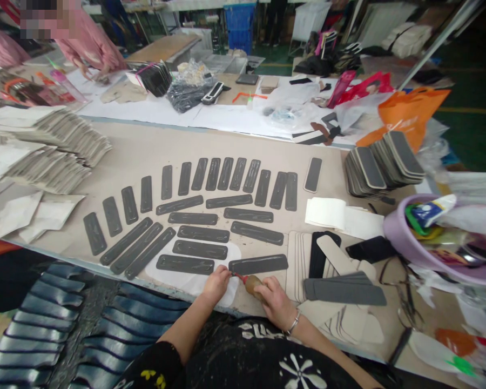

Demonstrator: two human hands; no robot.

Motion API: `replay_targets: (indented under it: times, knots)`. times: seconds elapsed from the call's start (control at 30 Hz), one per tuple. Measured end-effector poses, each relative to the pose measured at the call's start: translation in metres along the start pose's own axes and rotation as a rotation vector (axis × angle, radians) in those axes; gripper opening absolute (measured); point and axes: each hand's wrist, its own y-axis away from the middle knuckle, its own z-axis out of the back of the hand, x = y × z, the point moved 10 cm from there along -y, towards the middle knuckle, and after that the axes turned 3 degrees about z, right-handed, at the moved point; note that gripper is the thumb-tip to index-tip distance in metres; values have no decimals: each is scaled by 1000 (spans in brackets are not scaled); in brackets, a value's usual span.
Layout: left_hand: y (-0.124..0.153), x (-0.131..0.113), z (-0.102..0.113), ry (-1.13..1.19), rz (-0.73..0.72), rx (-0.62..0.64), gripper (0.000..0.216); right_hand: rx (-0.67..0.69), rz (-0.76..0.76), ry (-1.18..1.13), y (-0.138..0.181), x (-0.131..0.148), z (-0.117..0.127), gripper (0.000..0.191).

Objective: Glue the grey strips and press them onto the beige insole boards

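My right hand is wrapped round a small amber squeeze bottle with a red nozzle, which points left. At the nozzle's tip my left hand is closed in a pinch; what lies between its fingertips is too small to make out. Just beyond the hands are a dark grey strip and another dark strip on a white sheet. Many similar strips lie in fanned rows, with shiny wet-looking lines along their edges, such as one upright strip.
Stacked pale papers stand at the left. On the right are cream and grey pieces, a purple basin and stacked grey pieces. Curved dark glossy pieces hang below the front edge. A person in pink works across the table.
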Motion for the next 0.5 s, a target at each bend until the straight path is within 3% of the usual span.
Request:
replay_targets:
  times: [0.5]
  knots:
    - [-8, 5, 8, -58, 250, -6, 11, -213, -179, 300, 69, -41, 91, 41]
